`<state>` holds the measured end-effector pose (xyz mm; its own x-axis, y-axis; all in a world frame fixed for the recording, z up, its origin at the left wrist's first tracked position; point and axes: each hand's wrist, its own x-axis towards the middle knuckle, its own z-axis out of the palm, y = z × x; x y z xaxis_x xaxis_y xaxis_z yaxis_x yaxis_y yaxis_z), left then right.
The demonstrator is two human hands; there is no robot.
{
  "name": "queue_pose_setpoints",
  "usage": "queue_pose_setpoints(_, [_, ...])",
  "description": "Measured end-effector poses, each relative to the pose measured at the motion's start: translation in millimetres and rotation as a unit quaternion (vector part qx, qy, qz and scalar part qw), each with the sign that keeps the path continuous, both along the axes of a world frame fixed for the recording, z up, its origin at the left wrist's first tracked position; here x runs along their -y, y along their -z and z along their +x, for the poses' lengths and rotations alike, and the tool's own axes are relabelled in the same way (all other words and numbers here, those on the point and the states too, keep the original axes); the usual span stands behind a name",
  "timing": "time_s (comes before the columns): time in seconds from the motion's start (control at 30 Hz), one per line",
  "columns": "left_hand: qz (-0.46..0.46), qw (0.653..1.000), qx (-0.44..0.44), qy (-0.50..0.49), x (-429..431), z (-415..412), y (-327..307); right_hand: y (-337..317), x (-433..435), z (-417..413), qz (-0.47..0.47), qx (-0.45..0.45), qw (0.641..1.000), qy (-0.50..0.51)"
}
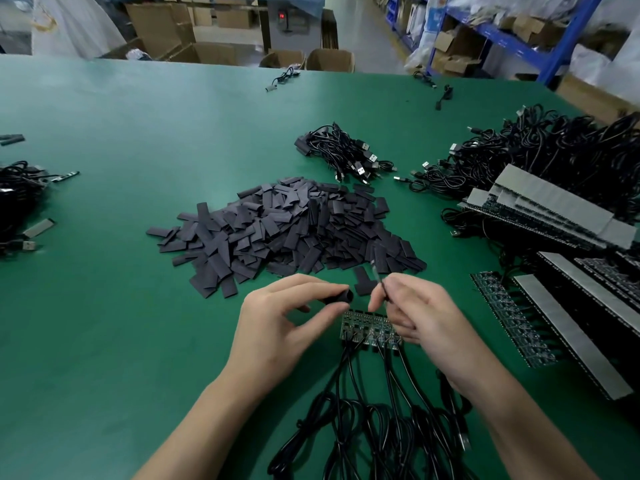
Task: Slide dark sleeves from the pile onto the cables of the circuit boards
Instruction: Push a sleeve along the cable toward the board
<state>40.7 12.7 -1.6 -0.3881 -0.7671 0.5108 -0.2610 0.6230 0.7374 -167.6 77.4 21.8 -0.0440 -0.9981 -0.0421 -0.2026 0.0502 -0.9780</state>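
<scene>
A big pile of flat dark sleeves (287, 230) lies in the middle of the green table (138, 140). Just in front of it my left hand (277, 320) pinches one dark sleeve (343, 296) between thumb and fingers, its open end facing right. My right hand (419, 313) pinches the plug end of a black cable (375, 271), its tip a short way from the sleeve's mouth. Beneath both hands lies a strip of circuit boards (367, 329), whose black cables (374, 410) run toward me in loops.
Stacks of circuit board strips with grey backing (554, 216) and tangled black cables fill the right side. A bundle of USB cables (346, 154) lies behind the pile. More cables sit at the left edge (17, 202). Cardboard boxes and blue shelving stand beyond the table.
</scene>
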Motion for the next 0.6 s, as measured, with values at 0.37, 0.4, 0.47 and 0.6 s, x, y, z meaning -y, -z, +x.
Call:
queue_pose_setpoints(0.37, [-0.048, 0.998, 0.047, -0.011, 3.1, 4.8, -0.1, -3.9, -6.1, 2.1, -0.051, -0.171, 0.984, -0.012])
queue_pose_setpoints(0.4, [-0.055, 0.997, 0.055, -0.012, 3.2, 5.1, 0.2, -3.5, -6.2, 1.6, -0.050, -0.172, 0.984, -0.011])
queue_pose_setpoints(0.47, [-0.066, 0.995, 0.068, -0.011, 3.7, 6.0, 0.6, -3.4, -6.2, 1.0, -0.047, -0.174, 0.984, -0.010])
queue_pose_setpoints(0.6, [-0.100, 0.989, 0.104, 0.002, 6.7, 7.6, 0.3, -3.8, -5.5, 1.4, -0.038, -0.178, 0.983, -0.005])
